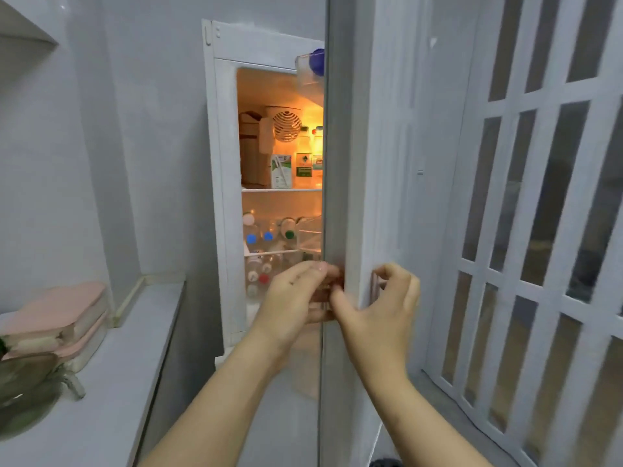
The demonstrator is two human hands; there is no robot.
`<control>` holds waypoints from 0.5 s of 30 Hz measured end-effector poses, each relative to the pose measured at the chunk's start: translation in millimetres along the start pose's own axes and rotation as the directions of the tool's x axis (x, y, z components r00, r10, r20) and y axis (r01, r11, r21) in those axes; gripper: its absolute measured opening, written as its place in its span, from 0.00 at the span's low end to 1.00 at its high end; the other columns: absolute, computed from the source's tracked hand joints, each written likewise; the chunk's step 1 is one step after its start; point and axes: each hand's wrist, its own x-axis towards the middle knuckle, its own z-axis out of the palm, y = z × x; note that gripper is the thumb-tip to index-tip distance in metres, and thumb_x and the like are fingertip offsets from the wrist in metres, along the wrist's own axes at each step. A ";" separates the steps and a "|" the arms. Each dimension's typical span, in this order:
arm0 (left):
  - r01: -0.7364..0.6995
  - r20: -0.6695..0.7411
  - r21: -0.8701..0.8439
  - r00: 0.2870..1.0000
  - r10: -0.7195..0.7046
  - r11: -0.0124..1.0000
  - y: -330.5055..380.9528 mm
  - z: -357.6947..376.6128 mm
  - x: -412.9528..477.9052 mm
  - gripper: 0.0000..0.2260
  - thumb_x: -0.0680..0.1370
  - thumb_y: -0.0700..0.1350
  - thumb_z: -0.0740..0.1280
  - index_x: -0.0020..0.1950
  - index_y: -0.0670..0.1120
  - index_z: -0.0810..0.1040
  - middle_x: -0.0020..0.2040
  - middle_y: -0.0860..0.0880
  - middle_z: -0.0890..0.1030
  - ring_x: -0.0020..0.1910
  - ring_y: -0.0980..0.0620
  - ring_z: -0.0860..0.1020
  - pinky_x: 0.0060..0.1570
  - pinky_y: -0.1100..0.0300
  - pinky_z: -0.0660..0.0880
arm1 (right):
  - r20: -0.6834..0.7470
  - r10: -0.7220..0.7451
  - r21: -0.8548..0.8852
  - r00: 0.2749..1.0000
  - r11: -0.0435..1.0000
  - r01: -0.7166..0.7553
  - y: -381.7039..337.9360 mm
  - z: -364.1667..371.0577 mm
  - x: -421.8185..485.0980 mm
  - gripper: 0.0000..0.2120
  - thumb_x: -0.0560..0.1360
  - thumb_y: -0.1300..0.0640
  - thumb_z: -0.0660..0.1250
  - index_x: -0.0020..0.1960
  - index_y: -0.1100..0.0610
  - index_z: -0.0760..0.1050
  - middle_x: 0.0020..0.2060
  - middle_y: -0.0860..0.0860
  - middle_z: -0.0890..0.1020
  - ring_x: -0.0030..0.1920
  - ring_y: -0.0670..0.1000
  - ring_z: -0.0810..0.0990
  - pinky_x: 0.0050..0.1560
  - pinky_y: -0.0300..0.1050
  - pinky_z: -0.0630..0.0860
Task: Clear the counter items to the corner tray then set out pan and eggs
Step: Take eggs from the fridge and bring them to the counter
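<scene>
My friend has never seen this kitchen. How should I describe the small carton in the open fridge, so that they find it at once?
Find the white fridge standing open beside the counter, its inside lit orange. On the top shelf, the carton stands between brown packages and bottles. It alone is a white box with green print.

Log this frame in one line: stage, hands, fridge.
stage: at fridge for eggs | fridge door: partly open, interior lit | left hand: grips door edge | right hand: grips door from outside | eggs: not seen
</scene>
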 end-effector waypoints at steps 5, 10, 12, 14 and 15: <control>-0.013 0.033 -0.017 0.999 0.014 1.000 -1.2 49.5 -16.1 0.10 0.80 0.40 0.58 0.43 0.47 0.77 0.38 0.51 0.79 0.30 0.61 0.78 0.33 0.64 0.76 | -0.006 0.073 0.013 0.997 0.997 -0.073 12.3 -78.6 13.9 0.17 0.69 0.62 0.69 0.50 0.52 0.65 0.49 0.48 0.69 0.44 0.43 0.69 0.43 0.30 0.63; 0.016 0.108 -0.011 0.994 -0.015 1.000 -7.3 76.3 -18.4 0.10 0.80 0.41 0.59 0.42 0.48 0.77 0.38 0.50 0.79 0.31 0.58 0.78 0.30 0.66 0.75 | -0.133 0.181 0.020 0.974 0.983 -0.180 21.8 -134.2 26.6 0.12 0.75 0.62 0.64 0.57 0.57 0.68 0.56 0.54 0.72 0.53 0.49 0.72 0.57 0.43 0.72; 0.029 0.133 -0.003 0.991 -0.029 1.000 -8.3 88.2 -17.2 0.10 0.80 0.41 0.60 0.41 0.48 0.77 0.38 0.50 0.79 0.30 0.59 0.78 0.30 0.66 0.75 | -0.177 0.229 -0.019 0.957 0.972 -0.236 25.5 -153.1 33.8 0.17 0.77 0.62 0.61 0.65 0.59 0.65 0.61 0.55 0.69 0.59 0.52 0.71 0.58 0.47 0.71; 0.033 0.144 -0.003 0.989 -0.032 0.999 -9.0 98.9 -14.3 0.10 0.80 0.40 0.60 0.41 0.47 0.77 0.37 0.49 0.79 0.28 0.60 0.77 0.29 0.65 0.75 | -0.196 0.267 -0.049 0.944 0.958 -0.282 28.0 -166.2 41.2 0.21 0.78 0.62 0.59 0.70 0.58 0.61 0.65 0.55 0.67 0.63 0.54 0.70 0.61 0.49 0.71; 0.039 0.166 -0.007 0.985 -0.038 0.999 -8.4 107.8 -13.7 0.10 0.80 0.40 0.60 0.41 0.47 0.77 0.37 0.49 0.79 0.28 0.59 0.77 0.29 0.65 0.75 | -0.205 0.280 -0.062 0.938 0.953 -0.298 29.6 -175.1 44.7 0.23 0.78 0.62 0.59 0.71 0.58 0.60 0.67 0.54 0.65 0.64 0.55 0.69 0.63 0.52 0.71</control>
